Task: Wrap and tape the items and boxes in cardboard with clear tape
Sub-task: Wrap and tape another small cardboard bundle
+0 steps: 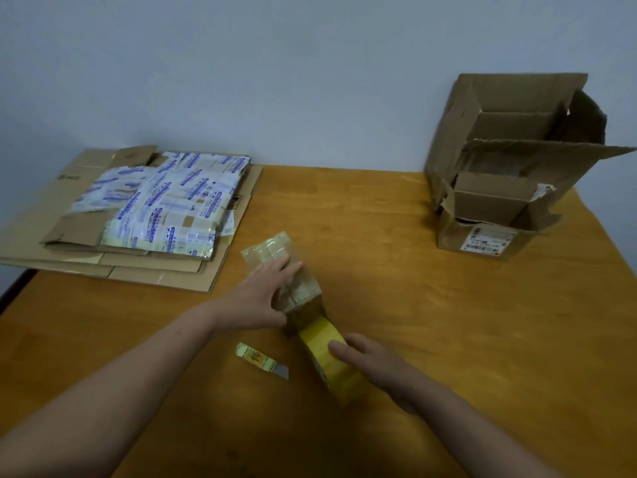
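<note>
A small cardboard-wrapped parcel [275,257], shiny with clear tape, lies in the middle of the wooden table [413,305]. My left hand [258,298] rests on its near half, fingers laid across the top and thumb at its near edge. My right hand [372,363] grips a yellowish roll of tape [327,360] just in front of the parcel. A strip of tape runs from the roll onto the parcel's near end. A small yellow-handled cutter [260,359] lies on the table left of the roll, blade out.
Flattened cardboard sheets [51,201] lie stacked at the back left, with a flattened box covered in blue-printed tape [165,201] on top. Open, torn cardboard boxes [510,167] stand stacked at the back right against the wall. The table's right edge slants inward.
</note>
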